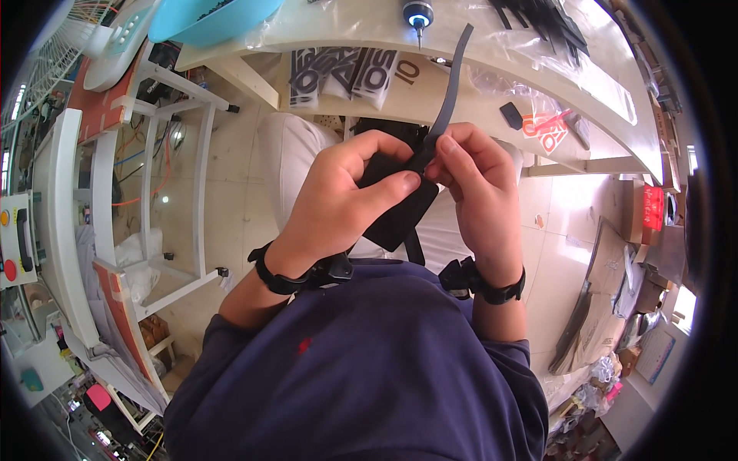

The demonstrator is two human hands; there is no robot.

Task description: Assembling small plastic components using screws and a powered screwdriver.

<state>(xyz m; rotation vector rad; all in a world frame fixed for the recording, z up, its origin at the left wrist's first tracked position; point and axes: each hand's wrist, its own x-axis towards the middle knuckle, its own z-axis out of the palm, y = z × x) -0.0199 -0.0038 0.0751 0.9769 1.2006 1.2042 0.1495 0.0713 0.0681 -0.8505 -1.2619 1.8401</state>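
Over my lap, my left hand [350,184] is closed on a flat black piece [401,219] that looks like fabric or a pad, its thumb pressed along the upper edge. My right hand [478,165] pinches a dark grey strap [452,88] where it meets the black piece. From there the strap's free end rises and curves up toward the table. A narrow black tail [414,247] hangs below the piece. The exact join between strap and piece is hidden by my fingers.
Ahead is a cream table [330,34] with a lit electric screwdriver [418,17], a blue basin [211,19] and a bundle of black straps [542,27]. Printed bags [373,77] lie on its lower shelf. White frames [181,138] stand left; flattened cardboard [596,300] lies right.
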